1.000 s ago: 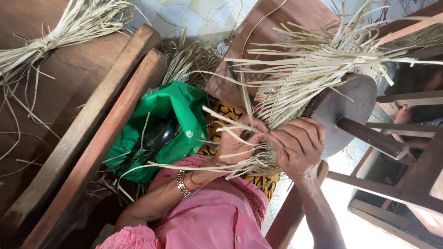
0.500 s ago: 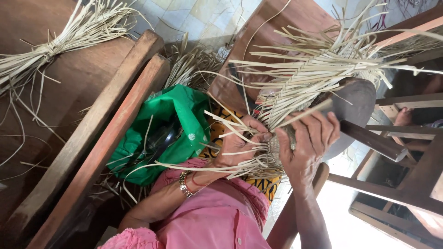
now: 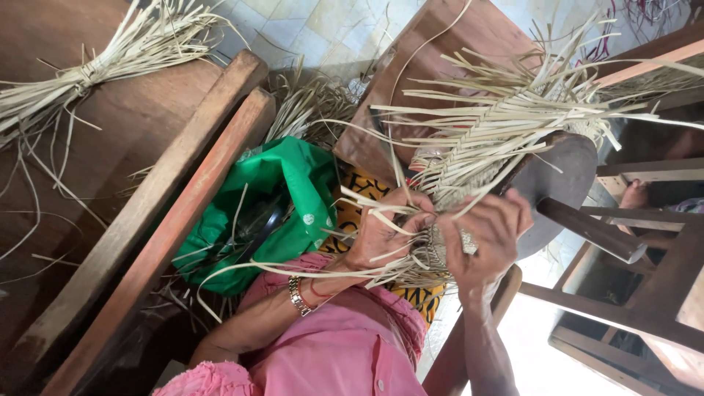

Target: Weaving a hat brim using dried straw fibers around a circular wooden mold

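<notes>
A half-woven piece of pale straw strips (image 3: 480,150) lies over a round dark wooden form (image 3: 561,176), with loose strip ends fanning out in all directions. My left hand (image 3: 385,235) pinches a few loose strips at the lower edge of the weave. My right hand (image 3: 484,238) grips the woven edge beside it, fingers curled over the straw. Both hands touch the weave close together. A metal bracelet (image 3: 297,295) sits on my left wrist, above a pink sleeve.
A green plastic bag (image 3: 275,202) lies by my left arm with straw strips across it. A tied bundle of straw (image 3: 88,73) rests on a brown wooden surface at the left. Two wooden beams (image 3: 169,220) run diagonally. Wooden chair frames (image 3: 638,293) stand at the right.
My right hand has slid down and left along the woven edge, closer to my left hand. My left hand has stayed on the loose strips.
</notes>
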